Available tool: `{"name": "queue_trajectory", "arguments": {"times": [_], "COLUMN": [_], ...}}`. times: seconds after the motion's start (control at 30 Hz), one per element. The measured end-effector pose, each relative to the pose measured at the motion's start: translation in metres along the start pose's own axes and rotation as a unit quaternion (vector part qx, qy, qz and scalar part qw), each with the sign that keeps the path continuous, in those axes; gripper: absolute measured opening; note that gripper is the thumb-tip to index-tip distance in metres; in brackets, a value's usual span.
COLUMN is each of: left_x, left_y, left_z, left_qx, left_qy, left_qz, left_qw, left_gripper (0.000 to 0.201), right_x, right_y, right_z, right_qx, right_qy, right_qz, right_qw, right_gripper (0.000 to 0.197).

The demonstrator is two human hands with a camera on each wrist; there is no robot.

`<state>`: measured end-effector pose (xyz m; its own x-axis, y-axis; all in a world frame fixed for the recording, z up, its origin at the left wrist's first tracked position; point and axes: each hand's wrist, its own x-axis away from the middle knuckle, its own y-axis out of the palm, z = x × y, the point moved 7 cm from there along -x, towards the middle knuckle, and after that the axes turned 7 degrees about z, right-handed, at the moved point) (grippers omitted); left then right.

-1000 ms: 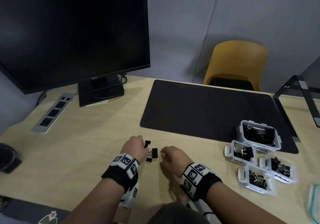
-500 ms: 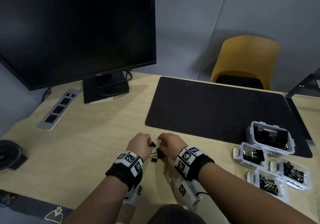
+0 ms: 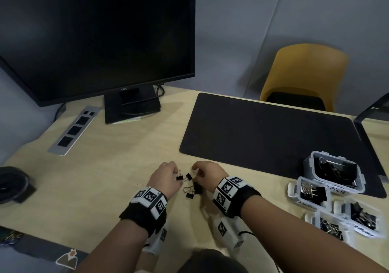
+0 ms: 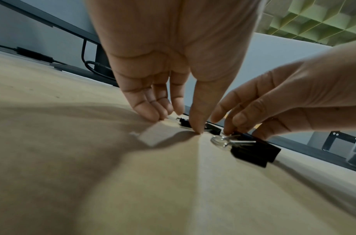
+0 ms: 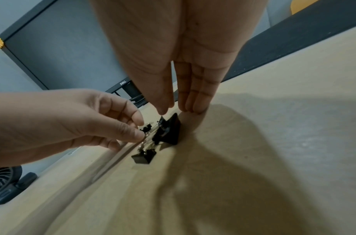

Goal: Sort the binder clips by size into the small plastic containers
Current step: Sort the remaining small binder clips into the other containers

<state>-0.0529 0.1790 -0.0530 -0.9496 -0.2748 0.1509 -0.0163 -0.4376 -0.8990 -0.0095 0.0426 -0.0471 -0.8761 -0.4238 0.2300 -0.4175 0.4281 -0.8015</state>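
Several black binder clips lie on the wooden desk between my hands. My left hand (image 3: 166,178) pinches a small binder clip (image 3: 179,178) between thumb and index finger; the same small binder clip (image 4: 185,123) shows behind the thumb. My right hand (image 3: 207,173) hovers with straight fingers (image 5: 193,105) just over a larger binder clip (image 5: 168,130) and holds nothing. Another small clip (image 5: 143,157) lies nearer me. Four clear plastic containers stand at the right: a large one (image 3: 311,163), a medium one (image 3: 294,190) and two small ones (image 3: 309,218) (image 3: 379,230), all holding clips.
A black desk mat (image 3: 273,137) lies behind the hands. A dark monitor (image 3: 94,36) stands at the back left beside a silver power strip (image 3: 73,129). A small fan (image 3: 12,184) sits at the left edge. A yellow chair (image 3: 303,72) is beyond the desk.
My right hand has moved left up to the clips and close to my left hand. The left hand's fingers have closed on a small clip. The head view has shifted a little.
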Motion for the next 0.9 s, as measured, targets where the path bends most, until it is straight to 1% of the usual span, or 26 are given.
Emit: {"name": "queue_trajectory", "arguments": {"times": [0.13,0.27,0.3,0.37,0.47,0.6,0.63,0.77,0.9], "left_x": [-0.002,-0.004,-0.004,-0.005,-0.006,-0.007,-0.007,-0.008,-0.009], "left_y": [-0.001,0.002,0.003,0.002,0.000,0.001,0.001,-0.001,-0.002], "left_z": [0.000,0.000,0.000,0.000,-0.001,0.002,0.003,0.007,0.006], "left_qx": [-0.001,0.014,0.012,0.002,-0.009,-0.003,-0.006,-0.026,-0.025], "left_qy": [0.005,0.015,0.020,0.024,0.021,0.033,0.038,0.050,0.046], "left_qz": [0.001,-0.011,-0.018,-0.024,-0.022,-0.036,-0.039,-0.034,-0.029], "left_qw": [1.000,1.000,1.000,0.999,0.999,0.999,0.999,0.998,0.998], "left_gripper": [0.026,0.041,0.042,0.037,0.031,0.044,0.041,0.021,0.017], "right_x": [-0.001,-0.004,-0.005,-0.006,-0.009,-0.007,-0.007,-0.006,-0.006], "right_y": [0.003,0.009,0.010,0.009,0.007,0.009,0.010,0.011,0.005], "right_z": [-0.009,-0.016,-0.017,-0.018,-0.017,-0.018,-0.020,-0.022,-0.013], "right_qx": [0.012,0.045,0.056,0.076,0.099,0.115,0.119,0.138,0.131], "right_qy": [-0.026,-0.041,-0.043,-0.044,-0.048,-0.064,-0.071,-0.089,-0.057], "right_qz": [-0.021,-0.041,-0.044,-0.049,-0.052,-0.058,-0.059,-0.053,-0.046], "right_qw": [0.999,0.997,0.997,0.995,0.993,0.990,0.989,0.985,0.989], "right_gripper": [0.035,0.036,0.035,0.032,0.028,0.028,0.028,0.024,0.022]}}
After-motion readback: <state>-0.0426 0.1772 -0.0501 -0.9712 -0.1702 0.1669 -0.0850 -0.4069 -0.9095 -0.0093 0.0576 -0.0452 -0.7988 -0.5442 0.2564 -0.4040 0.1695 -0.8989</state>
